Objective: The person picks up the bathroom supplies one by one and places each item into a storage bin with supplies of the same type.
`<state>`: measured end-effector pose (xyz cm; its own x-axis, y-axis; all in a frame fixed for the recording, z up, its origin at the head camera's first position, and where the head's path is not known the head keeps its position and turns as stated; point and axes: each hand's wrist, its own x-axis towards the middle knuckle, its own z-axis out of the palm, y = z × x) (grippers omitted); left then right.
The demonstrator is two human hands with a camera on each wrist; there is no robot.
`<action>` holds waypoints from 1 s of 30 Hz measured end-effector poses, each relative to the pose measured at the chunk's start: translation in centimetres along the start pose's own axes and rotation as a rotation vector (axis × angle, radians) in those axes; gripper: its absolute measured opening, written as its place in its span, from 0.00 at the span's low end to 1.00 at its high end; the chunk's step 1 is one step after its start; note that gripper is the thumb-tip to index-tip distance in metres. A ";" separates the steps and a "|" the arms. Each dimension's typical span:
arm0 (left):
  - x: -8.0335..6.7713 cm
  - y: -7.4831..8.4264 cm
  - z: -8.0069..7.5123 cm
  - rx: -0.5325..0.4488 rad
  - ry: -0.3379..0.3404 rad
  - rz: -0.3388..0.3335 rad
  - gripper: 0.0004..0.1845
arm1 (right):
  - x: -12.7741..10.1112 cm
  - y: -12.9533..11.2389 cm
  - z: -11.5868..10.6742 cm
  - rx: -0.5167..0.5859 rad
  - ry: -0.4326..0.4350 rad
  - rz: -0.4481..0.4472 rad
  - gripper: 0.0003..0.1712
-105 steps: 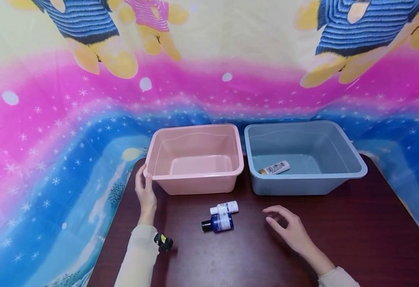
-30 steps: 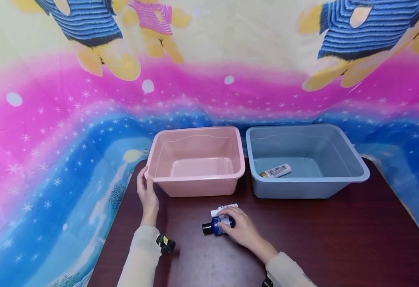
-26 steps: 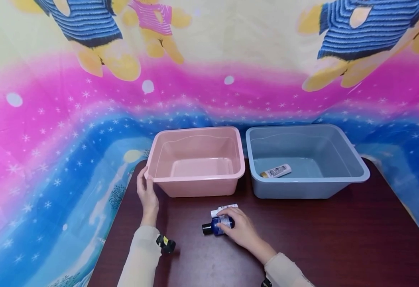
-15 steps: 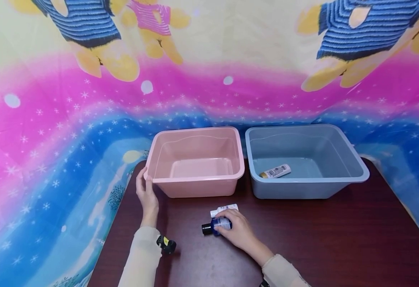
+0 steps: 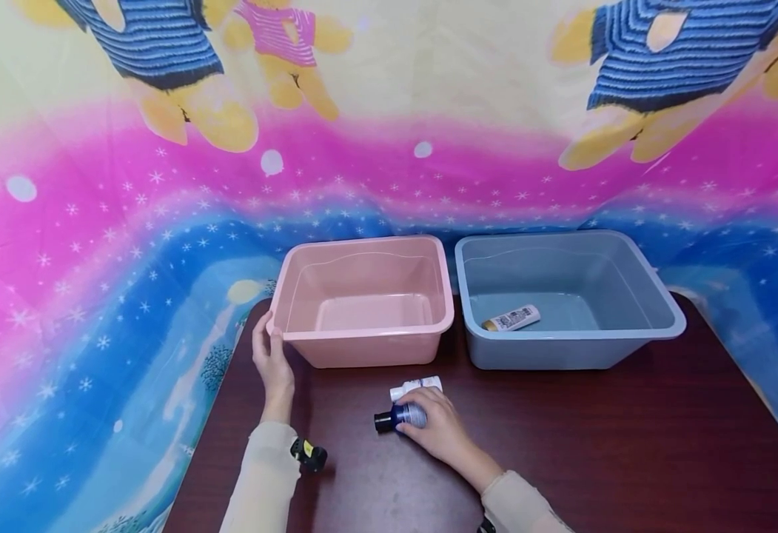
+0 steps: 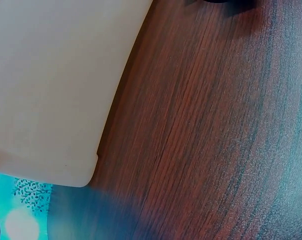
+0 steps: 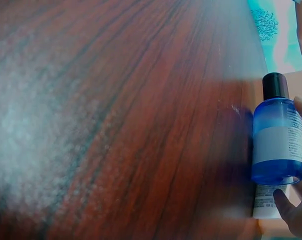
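My right hand (image 5: 443, 429) grips a small blue bottle (image 5: 407, 416) with a black cap, thumb on the near side and fingers over the far side. The bottle is held sideways, cap to the left, close over the table. Right behind it lies a white bottle (image 5: 422, 385), partly covered by the fingers. In the right wrist view the blue bottle (image 7: 278, 145) shows its pale label, the white bottle (image 7: 265, 202) just past its base. My left hand (image 5: 274, 370) holds the front left corner of the pink basin (image 5: 369, 349), whose wall (image 6: 56, 75) fills the left wrist view's upper left.
To the right of the pink basin stands a blue-grey basin (image 5: 575, 352), with a white bottle with a gold cap (image 5: 515, 318) lying in it. Both basins stand at the back of the dark wooden table (image 5: 595, 444), against a printed cloth (image 5: 389, 170).
My right hand has come in from the right and taken hold of the blue bottle, which has shifted and turned slightly. My left hand stays on the pink basin's corner.
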<state>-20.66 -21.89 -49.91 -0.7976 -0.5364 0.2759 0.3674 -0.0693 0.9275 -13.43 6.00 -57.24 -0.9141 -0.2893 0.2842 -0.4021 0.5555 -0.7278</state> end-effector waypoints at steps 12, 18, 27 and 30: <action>0.1 0.0 0.0 -0.018 0.001 0.001 0.22 | 0.1 0.0 0.2 -0.038 -0.011 -0.020 0.24; 0.0 0.0 -0.1 -0.009 0.001 0.001 0.22 | 0.1 0.2 0.4 -0.042 -0.014 -0.010 0.26; 0.6 -1.6 -0.6 0.015 0.012 0.001 0.22 | 0.2 0.3 0.4 -0.074 -0.047 -0.005 0.29; 0.3 -0.4 -0.3 0.027 0.000 -0.002 0.22 | 0.2 0.2 0.4 -0.086 -0.057 -0.007 0.30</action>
<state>-20.86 -22.29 -50.33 -0.7985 -0.5360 0.2742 0.3528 -0.0476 0.9345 -13.69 5.79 -57.56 -0.9077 -0.3358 0.2518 -0.4140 0.6174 -0.6690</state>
